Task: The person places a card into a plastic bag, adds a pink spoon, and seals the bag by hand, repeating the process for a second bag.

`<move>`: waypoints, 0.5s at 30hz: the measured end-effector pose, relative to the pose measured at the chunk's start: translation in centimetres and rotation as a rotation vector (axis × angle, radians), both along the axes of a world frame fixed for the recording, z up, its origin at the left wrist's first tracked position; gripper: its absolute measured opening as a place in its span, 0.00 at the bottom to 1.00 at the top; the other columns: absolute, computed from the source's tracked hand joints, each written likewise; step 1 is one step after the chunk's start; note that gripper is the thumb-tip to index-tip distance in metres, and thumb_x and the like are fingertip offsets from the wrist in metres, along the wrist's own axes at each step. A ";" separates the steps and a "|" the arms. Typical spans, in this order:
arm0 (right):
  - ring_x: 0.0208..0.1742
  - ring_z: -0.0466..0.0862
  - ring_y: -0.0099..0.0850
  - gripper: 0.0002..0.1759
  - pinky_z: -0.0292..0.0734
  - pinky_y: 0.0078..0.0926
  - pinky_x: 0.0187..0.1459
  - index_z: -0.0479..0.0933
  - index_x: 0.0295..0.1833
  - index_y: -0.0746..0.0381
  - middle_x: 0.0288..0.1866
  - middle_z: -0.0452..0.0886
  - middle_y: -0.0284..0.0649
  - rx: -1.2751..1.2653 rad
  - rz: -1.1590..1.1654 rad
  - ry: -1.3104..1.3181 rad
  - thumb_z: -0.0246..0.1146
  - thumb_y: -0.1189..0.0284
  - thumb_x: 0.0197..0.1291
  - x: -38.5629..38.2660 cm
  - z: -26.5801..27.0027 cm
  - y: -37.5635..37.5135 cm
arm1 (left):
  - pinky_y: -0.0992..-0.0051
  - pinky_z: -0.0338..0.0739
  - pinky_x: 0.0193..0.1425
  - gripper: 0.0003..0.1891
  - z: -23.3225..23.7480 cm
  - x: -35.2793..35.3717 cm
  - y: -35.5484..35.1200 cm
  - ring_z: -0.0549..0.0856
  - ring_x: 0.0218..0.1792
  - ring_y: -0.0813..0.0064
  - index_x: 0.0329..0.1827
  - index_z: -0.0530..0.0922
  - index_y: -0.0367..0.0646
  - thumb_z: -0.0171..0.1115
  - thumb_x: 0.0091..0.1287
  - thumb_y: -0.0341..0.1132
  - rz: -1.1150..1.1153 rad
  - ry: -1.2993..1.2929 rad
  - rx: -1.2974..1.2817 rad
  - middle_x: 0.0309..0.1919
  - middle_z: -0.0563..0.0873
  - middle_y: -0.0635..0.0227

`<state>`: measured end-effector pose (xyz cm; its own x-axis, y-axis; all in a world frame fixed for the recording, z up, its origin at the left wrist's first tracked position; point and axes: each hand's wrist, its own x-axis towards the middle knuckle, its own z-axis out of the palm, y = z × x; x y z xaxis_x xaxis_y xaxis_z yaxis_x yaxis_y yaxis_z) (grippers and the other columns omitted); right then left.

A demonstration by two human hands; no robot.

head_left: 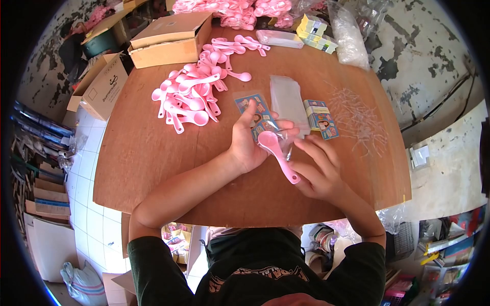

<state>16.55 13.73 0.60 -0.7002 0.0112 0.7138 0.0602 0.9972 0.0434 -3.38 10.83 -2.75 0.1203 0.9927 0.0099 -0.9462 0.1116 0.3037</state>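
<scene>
My left hand, palm up, is closed on a clear plastic bag with a blue printed card in it. A pink measuring spoon lies across the bag's near end, its bowl toward my left palm. Thumb and fingers of my right hand grip this spoon near its handle, which points down toward me. Just beyond my hands is a stack of clear bags. Right of it lies a banded bundle of blue cards.
A heap of pink spoons covers the table's left part, below a cardboard box. Clear thin strips are scattered at right. Along the back are more pink spoons, a yellow carton and a plastic-wrapped bundle.
</scene>
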 end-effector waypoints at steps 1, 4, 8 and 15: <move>0.61 0.74 0.47 0.11 0.71 0.48 0.59 0.79 0.42 0.59 0.60 0.76 0.48 0.009 -0.050 -0.049 0.66 0.68 0.53 -0.1 0.4 -0.2 | 0.50 0.69 0.63 0.30 0.1 0.2 -0.1 0.81 0.52 0.46 0.45 0.72 0.39 0.43 0.69 0.63 -0.003 0.001 0.000 0.44 0.83 0.45; 0.67 0.68 0.50 0.13 0.62 0.53 0.64 0.80 0.45 0.59 0.64 0.72 0.52 -0.023 -0.102 -0.143 0.63 0.68 0.54 0.0 1.0 0.0 | 0.52 0.71 0.62 0.29 0.3 0.5 -0.4 0.81 0.50 0.47 0.44 0.72 0.39 0.44 0.70 0.62 0.012 0.079 -0.084 0.44 0.83 0.46; 0.70 0.66 0.48 0.16 0.59 0.56 0.66 0.79 0.48 0.60 0.65 0.71 0.51 0.023 -0.138 -0.169 0.62 0.69 0.53 0.1 2.2 -0.1 | 0.55 0.74 0.58 0.28 0.0 0.3 -0.3 0.82 0.49 0.51 0.45 0.70 0.41 0.44 0.70 0.61 0.011 0.210 -0.098 0.41 0.84 0.49; 0.60 0.75 0.40 0.17 0.68 0.50 0.60 0.77 0.48 0.67 0.53 0.78 0.43 0.017 -0.016 -0.239 0.65 0.76 0.50 0.4 1.6 0.1 | 0.49 0.69 0.63 0.27 0.1 0.1 -0.3 0.81 0.52 0.51 0.47 0.69 0.40 0.45 0.70 0.60 -0.025 0.208 -0.132 0.44 0.83 0.48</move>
<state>16.99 13.83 2.20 -0.8490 0.0132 0.5283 0.0621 0.9953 0.0749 -3.30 10.57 -2.61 0.1308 0.9804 -0.1477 -0.8612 0.1861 0.4730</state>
